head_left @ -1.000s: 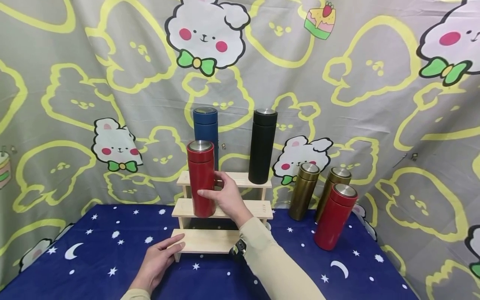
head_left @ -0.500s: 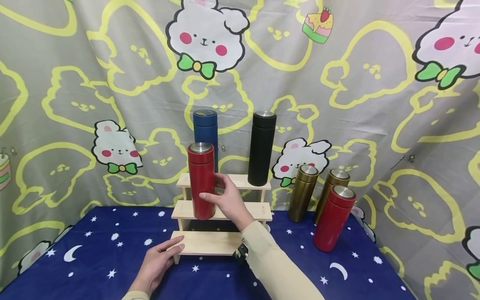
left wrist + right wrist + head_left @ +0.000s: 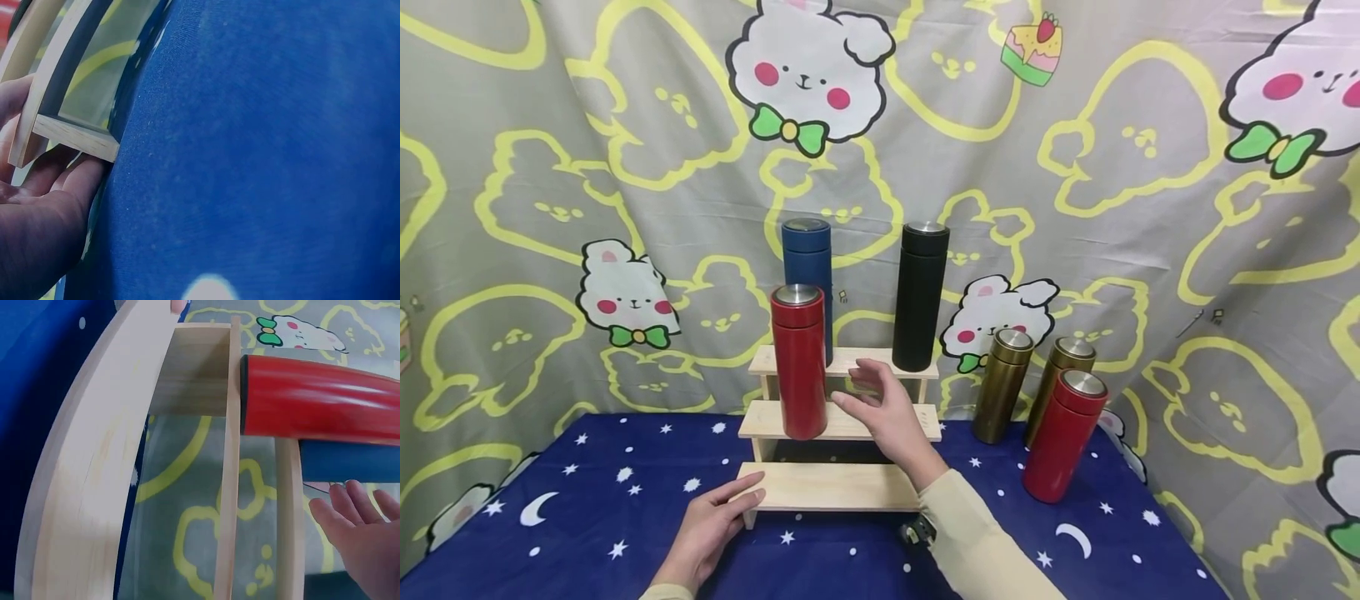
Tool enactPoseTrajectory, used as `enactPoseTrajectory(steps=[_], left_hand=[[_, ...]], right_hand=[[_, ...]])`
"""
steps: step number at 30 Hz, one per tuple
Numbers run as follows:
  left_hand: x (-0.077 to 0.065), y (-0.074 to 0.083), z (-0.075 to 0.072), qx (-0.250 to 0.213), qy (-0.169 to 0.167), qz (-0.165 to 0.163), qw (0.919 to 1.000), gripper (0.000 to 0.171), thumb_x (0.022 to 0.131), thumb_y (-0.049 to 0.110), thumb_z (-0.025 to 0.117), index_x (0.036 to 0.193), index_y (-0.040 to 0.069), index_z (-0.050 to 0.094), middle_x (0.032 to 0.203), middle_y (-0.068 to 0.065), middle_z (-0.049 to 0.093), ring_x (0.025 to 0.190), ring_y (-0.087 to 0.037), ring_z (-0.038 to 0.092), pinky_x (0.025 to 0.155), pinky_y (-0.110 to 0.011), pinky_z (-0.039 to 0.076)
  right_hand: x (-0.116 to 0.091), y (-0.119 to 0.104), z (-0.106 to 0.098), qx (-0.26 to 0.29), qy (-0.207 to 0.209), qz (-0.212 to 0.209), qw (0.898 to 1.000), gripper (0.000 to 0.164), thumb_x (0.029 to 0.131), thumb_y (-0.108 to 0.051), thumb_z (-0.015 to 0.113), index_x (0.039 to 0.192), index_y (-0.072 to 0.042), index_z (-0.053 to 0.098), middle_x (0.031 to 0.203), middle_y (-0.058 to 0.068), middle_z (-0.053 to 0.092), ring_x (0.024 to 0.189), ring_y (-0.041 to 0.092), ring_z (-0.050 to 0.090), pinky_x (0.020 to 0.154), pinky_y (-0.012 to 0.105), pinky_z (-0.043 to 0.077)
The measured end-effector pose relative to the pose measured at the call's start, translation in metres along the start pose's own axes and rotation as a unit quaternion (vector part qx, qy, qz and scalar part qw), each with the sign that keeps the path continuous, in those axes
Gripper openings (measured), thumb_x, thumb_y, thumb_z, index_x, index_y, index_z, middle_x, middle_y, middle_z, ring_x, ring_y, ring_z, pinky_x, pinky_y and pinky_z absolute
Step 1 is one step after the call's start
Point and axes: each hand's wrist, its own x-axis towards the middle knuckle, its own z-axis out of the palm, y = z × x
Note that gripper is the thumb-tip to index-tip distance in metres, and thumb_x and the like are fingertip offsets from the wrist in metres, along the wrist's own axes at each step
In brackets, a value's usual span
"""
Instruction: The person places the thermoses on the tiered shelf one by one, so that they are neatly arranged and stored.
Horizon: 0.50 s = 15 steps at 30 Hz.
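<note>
A red vacuum flask (image 3: 799, 367) with a silver lid stands upright on the left of the middle tier of a three-tier wooden stand (image 3: 831, 487). My right hand (image 3: 891, 412) is just right of that flask, apart from it, fingers spread and holding nothing; a gap shows in the right wrist view too. With my left hand (image 3: 709, 525) I grip the left end of the bottom tier. The left wrist view has the thumb at the board and the other fingers by the leg. A blue flask (image 3: 807, 246), partly hidden, and a black flask (image 3: 920, 300) occupy the top tier.
Right of the stand, two bronze flasks (image 3: 1002, 387) and another red flask (image 3: 1065, 437) stand on a dark blue cloth (image 3: 625, 500) printed with stars and moons. Behind everything hangs a grey curtain (image 3: 700, 208) with cartoon rabbits.
My right hand has let go of the red flask and drawn back to the right. The flask stays on the middle tier, and my left hand keeps its place.
</note>
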Motion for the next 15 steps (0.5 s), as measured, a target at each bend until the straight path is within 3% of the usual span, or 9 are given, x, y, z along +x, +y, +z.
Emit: enactPoseTrajectory(steps=[7,15], left_hand=[[0.000,0.000,0.000,-0.001,0.002,0.001,1.0000,0.046,0.082,0.018,0.081,0.122,-0.001,0.068,0.139,-0.025,0.050,0.100,-0.013,0.060,0.080,-0.025,0.050],[0.000,-0.001,0.000,-0.004,0.002,0.002,1.0000,0.046,0.082,0.017,0.081,0.122,-0.001,0.068,0.139,-0.024,0.050,0.101,-0.013,0.060,0.081,-0.025,0.050]], right_hand=[[-0.018,0.001,-0.026,-0.030,-0.011,-0.013,0.999,0.054,0.091,-0.019,0.073,0.136,-0.001,0.051,0.131,0.013,0.057,0.125,0.030,0.050,0.104,0.049,0.038],[-0.038,0.001,-0.050,-0.037,-0.012,-0.009,0.999,0.052,0.090,-0.017,0.074,0.136,-0.003,0.053,0.130,0.009,0.058,0.125,0.026,0.050,0.103,0.046,0.040]])
